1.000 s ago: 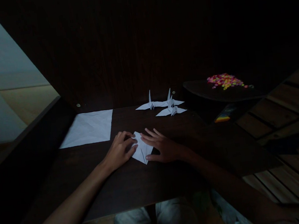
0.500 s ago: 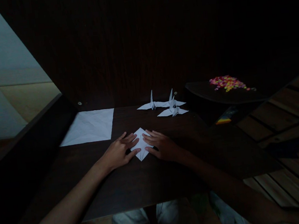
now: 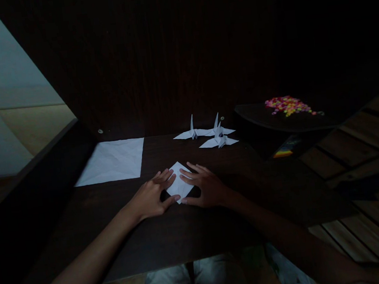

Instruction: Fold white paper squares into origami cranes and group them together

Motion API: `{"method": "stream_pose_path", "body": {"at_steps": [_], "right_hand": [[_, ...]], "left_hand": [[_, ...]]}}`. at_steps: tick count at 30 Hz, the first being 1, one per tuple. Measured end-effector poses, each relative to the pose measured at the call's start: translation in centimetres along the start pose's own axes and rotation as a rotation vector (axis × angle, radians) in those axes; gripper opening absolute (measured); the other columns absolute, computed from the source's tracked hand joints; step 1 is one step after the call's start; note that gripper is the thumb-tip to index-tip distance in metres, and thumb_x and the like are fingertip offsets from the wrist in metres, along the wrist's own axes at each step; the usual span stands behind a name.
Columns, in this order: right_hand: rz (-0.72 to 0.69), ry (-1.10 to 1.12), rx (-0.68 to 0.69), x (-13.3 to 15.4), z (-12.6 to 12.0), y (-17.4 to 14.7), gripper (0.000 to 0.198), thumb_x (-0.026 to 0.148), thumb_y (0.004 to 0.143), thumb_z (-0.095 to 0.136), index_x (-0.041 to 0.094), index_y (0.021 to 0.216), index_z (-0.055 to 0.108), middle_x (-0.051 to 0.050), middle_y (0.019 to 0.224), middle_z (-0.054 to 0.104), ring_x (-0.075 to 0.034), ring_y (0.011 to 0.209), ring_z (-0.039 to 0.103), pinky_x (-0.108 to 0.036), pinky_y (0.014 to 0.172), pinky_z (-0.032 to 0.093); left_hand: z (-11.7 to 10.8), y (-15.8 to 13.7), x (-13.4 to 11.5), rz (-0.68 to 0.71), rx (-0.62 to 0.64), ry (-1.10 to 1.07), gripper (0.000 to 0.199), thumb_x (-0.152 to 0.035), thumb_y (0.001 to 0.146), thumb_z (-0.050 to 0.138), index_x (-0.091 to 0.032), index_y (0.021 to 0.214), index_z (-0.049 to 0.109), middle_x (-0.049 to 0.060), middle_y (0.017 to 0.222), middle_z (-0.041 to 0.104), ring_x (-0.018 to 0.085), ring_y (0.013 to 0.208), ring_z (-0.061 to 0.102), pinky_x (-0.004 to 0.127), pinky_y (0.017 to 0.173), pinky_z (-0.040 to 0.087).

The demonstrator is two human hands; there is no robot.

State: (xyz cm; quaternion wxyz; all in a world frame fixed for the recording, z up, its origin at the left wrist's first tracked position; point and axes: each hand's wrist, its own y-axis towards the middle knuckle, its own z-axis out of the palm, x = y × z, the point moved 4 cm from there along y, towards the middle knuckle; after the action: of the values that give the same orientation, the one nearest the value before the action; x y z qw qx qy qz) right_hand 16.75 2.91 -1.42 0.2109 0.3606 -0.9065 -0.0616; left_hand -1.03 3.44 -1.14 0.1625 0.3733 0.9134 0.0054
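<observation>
A small white folded paper (image 3: 180,186), shaped like a diamond, lies on the dark desk with a crease down its middle. My left hand (image 3: 156,192) rests at its left side, fingers spread, the thumb by the bottom corner. On the opposite side, my right hand (image 3: 206,186) has its fingers apart, fingertips on the upper right of the paper and thumb near the bottom corner. Behind the hands stand several white paper cranes (image 3: 218,142), close together. To the left lies a larger white paper sheet (image 3: 114,162), slightly creased.
At the right, a raised dark corner shelf (image 3: 258,118) bears a heap of small pink, red and yellow pieces (image 3: 288,105). A dark upright panel (image 3: 154,73) closes off the back. A low dark side board (image 3: 41,165) runs along the left.
Both thumbs have moved down to the bottom corner of the folded paper. My right hand's fingers have spread wider. The paper and cranes stay in place.
</observation>
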Motion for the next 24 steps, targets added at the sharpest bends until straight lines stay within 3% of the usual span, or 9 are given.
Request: {"method": "stream_pose_path", "body": {"at_steps": [5,8,11,16,20,24], "right_hand": [[-0.044,0.055,0.08,-0.6,-0.9,-0.2,0.058,0.045,0.081,0.06,0.024,0.134,0.047,-0.007,0.143,0.043,-0.035,0.137,0.024,-0.062,0.101,0.029],[-0.014,0.128,0.006,-1.4,-1.4,-0.1,0.034,0.033,0.091,0.049,0.023,0.121,0.06,-0.007,0.134,0.054,-0.029,0.132,0.034,-0.055,0.102,0.034],[0.005,0.153,-0.111,-1.9,-1.6,0.0,0.025,0.025,0.087,0.054,0.021,0.106,0.069,-0.008,0.126,0.06,-0.027,0.124,0.042,-0.05,0.1,0.039],[-0.06,0.18,-0.085,-1.9,-1.7,0.0,0.04,0.019,0.075,0.065,0.023,0.114,0.065,-0.008,0.132,0.055,-0.028,0.125,0.04,-0.053,0.098,0.04],[-0.091,0.191,-0.041,-1.8,-2.0,-0.1,0.035,0.018,0.074,0.066,0.024,0.108,0.068,-0.007,0.133,0.054,-0.029,0.128,0.038,-0.054,0.099,0.038],[-0.098,0.196,-0.037,-1.9,-2.3,-0.1,0.033,0.018,0.075,0.064,0.023,0.107,0.069,-0.008,0.132,0.054,-0.028,0.127,0.038,-0.053,0.1,0.037]], "left_hand": [[-0.2,-0.1,0.2,0.094,-0.01,0.002,0.064,-0.048,0.086,0.051,-0.022,0.142,0.033,0.011,0.148,0.033,0.025,0.137,0.029,0.051,0.114,0.02],[-0.4,-0.2,0.0,0.166,0.02,0.017,0.052,-0.04,0.09,0.049,-0.026,0.139,0.04,0.009,0.149,0.029,0.025,0.138,0.026,0.055,0.113,0.016],[-0.6,-0.2,-0.5,0.186,0.053,-0.023,0.05,-0.042,0.089,0.05,-0.023,0.135,0.046,0.011,0.148,0.031,0.026,0.138,0.027,0.054,0.112,0.02],[-0.7,-0.1,-1.4,0.224,0.058,-0.123,0.061,-0.052,0.078,0.062,-0.023,0.13,0.052,0.012,0.144,0.04,0.029,0.135,0.033,0.058,0.111,0.022],[-0.9,-0.1,-1.3,0.234,0.021,-0.103,0.051,-0.036,0.081,0.061,-0.02,0.13,0.052,0.011,0.14,0.046,0.028,0.134,0.036,0.059,0.111,0.02],[-1.0,-0.2,-0.8,0.27,-0.002,-0.074,0.044,-0.018,0.086,0.049,-0.019,0.13,0.052,0.01,0.137,0.049,0.022,0.13,0.043,0.049,0.112,0.027]]}}
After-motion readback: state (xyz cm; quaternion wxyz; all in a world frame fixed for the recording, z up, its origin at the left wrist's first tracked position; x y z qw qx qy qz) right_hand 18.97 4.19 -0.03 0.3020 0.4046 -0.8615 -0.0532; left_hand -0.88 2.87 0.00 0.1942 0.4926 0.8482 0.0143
